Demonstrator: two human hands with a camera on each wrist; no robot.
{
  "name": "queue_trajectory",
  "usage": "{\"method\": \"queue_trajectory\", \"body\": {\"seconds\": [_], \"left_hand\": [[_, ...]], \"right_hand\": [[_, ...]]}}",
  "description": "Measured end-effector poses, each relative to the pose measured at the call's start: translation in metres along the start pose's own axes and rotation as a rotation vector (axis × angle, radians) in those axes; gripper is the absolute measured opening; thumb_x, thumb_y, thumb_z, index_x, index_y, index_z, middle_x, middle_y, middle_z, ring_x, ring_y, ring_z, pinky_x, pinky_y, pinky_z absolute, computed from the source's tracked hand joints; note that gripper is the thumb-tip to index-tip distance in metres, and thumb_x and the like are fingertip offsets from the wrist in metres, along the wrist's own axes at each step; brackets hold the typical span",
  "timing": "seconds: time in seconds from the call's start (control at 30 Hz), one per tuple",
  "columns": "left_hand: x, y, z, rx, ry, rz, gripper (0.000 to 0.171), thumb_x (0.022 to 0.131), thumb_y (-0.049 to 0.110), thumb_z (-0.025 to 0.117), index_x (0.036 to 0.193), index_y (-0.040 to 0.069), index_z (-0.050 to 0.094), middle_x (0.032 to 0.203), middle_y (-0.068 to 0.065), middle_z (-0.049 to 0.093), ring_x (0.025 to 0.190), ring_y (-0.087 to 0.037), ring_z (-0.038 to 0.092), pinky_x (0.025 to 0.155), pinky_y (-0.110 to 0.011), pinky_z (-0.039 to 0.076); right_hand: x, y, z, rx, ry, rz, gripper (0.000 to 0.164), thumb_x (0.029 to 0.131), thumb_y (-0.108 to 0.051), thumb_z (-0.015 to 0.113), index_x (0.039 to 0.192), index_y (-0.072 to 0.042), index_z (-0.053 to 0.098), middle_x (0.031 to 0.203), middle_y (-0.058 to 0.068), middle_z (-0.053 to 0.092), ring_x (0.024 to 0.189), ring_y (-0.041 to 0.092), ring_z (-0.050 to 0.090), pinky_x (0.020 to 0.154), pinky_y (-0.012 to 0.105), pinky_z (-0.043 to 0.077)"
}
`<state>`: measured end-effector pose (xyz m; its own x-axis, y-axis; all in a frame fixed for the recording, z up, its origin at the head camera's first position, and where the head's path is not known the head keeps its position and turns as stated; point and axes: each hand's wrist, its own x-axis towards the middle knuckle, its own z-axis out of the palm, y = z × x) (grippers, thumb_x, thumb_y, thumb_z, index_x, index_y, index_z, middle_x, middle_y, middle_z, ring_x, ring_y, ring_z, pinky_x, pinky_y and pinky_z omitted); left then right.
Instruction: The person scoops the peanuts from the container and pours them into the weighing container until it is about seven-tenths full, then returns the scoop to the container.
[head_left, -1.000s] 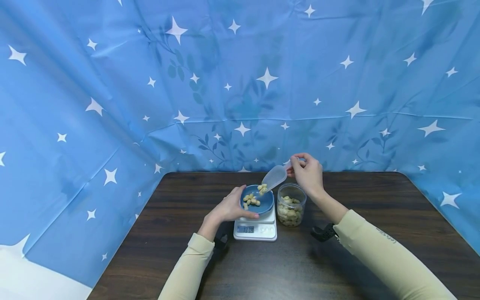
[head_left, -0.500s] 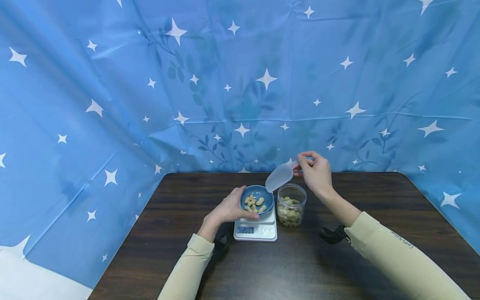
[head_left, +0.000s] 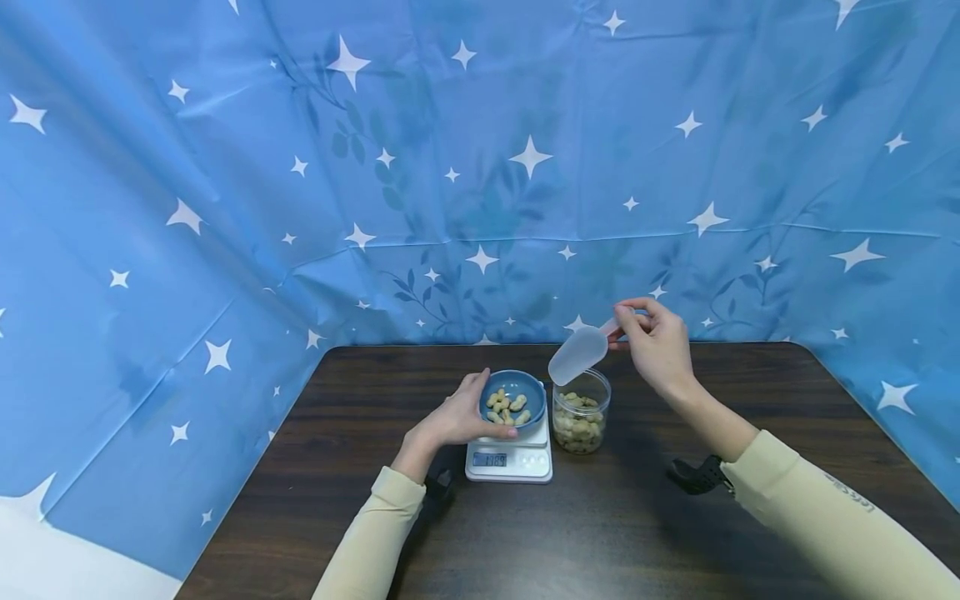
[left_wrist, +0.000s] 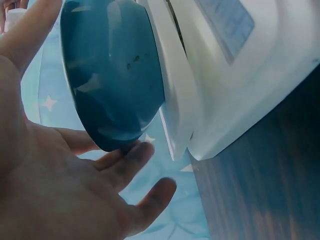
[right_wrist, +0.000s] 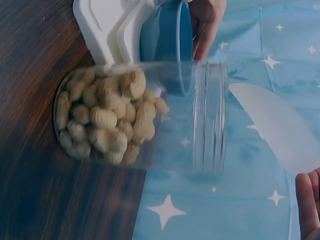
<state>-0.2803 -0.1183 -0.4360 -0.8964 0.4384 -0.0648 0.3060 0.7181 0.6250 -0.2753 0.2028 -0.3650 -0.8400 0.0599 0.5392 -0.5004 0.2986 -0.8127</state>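
A small blue bowl [head_left: 517,381] with several unshelled peanuts [head_left: 504,407] in it sits on a white kitchen scale [head_left: 529,468]. My left hand [head_left: 459,414] holds the bowl from the left, thumb at the near side and fingers around the far side; in the left wrist view the fingertips touch the bowl's outer wall [left_wrist: 115,75]. My right hand [head_left: 658,346] pinches the handle of a translucent scoop [head_left: 579,357], tilted down to the left over the mouth of a clear jar [head_left: 583,457]. No peanuts show in the scoop.
Peanuts [right_wrist: 105,117] fill the lower part of the jar, which stands open just right of the scale. The scale's display [head_left: 490,460] shows digits. Behind the dark wooden table [head_left: 480,542] hangs a blue cloth [head_left: 420,183] with white stars.
Peanuts dropped from the scoop into the bowl. Afterwards my right hand drew the scoop back to the right, over the jar. The scale's digits changed; my left hand stayed on the bowl.
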Motion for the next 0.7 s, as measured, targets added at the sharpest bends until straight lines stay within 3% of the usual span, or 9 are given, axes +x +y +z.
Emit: {"method": "queue_trajectory", "body": {"seconds": [0.23,0.33,0.57,0.7], "left_hand": [[0.004,0.008,0.002,-0.035,0.109,0.067,0.11,0.082,0.058,0.081,0.166,0.019,0.021,0.169,-0.008,0.015,0.149,-0.042,0.022,0.111,-0.066,0.029],[0.006,0.013,0.005,-0.04,0.139,0.114,0.104,0.084,0.057,0.08,0.165,0.02,0.024,0.169,-0.007,0.016,0.151,-0.037,0.021,0.114,-0.065,0.022],[0.01,0.03,0.014,-0.01,0.157,0.216,0.096,0.087,0.053,0.079,0.162,0.016,0.032,0.163,-0.007,0.029,0.146,-0.028,0.034,0.117,-0.062,0.018],[0.013,0.039,0.019,0.02,0.138,0.234,0.095,0.088,0.056,0.077,0.162,0.015,0.032,0.161,-0.007,0.035,0.143,-0.024,0.04,0.117,-0.062,0.019]], "right_hand": [[-0.003,0.001,-0.007,-0.09,-0.036,-0.059,0.027,0.108,-0.016,0.055,0.119,0.007,0.064,0.085,0.022,0.073,0.071,0.018,0.072,0.066,0.028,0.059],[-0.005,0.003,-0.007,-0.142,-0.061,-0.094,0.024,0.108,-0.015,0.056,0.117,0.005,0.065,0.083,0.017,0.074,0.07,0.025,0.074,0.064,0.026,0.059],[-0.01,0.009,0.0,-0.269,-0.077,-0.201,0.017,0.107,-0.013,0.058,0.111,0.001,0.066,0.08,0.009,0.075,0.067,0.029,0.074,0.057,0.019,0.053],[-0.013,0.012,0.005,-0.31,-0.092,-0.289,0.009,0.105,-0.007,0.061,0.108,-0.001,0.067,0.077,0.006,0.074,0.06,0.021,0.07,0.048,0.018,0.046]]}}
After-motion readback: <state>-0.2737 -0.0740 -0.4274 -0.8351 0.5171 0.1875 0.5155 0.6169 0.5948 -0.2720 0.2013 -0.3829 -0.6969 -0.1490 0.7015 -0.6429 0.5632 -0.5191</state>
